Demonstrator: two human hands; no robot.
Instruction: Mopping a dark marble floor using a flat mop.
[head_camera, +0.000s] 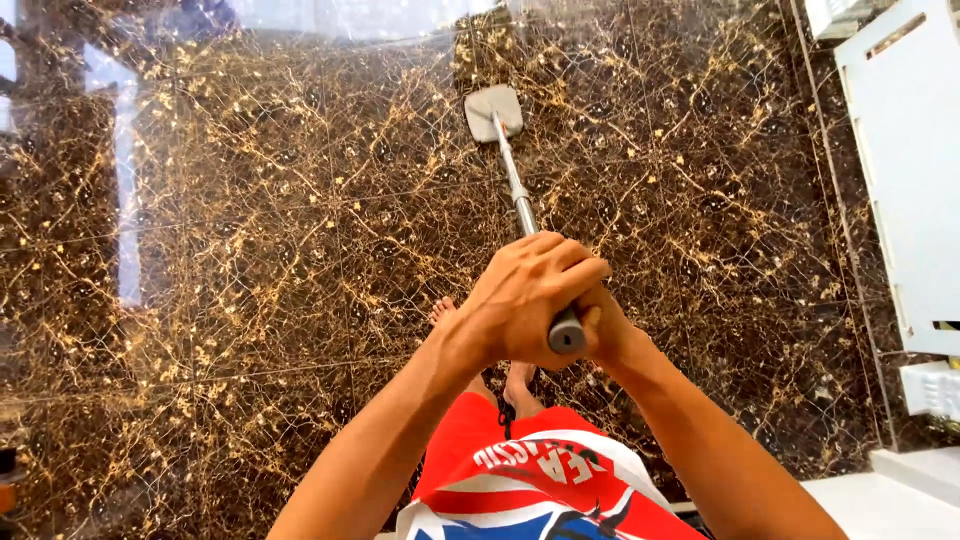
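Mopping looks to be the step in hand: we hold the mop handle (520, 200) in both hands, left hand (525, 300) wrapped over the top near the grey end cap, right hand (600, 335) tucked under and mostly hidden behind it. Each grip is closed tight round the shaft. The handle runs away from us to the flat grey mop head (493, 111), which rests on the far part of the floor (250, 250), well ahead of our bare feet (445, 312). We judge the next move calls for a steady push or pull that keeps the head flat. Dark brown marble tiles with gold veining cover the floor and shine with reflected light at the far left. A white cabinet (915, 170) stands at the right.
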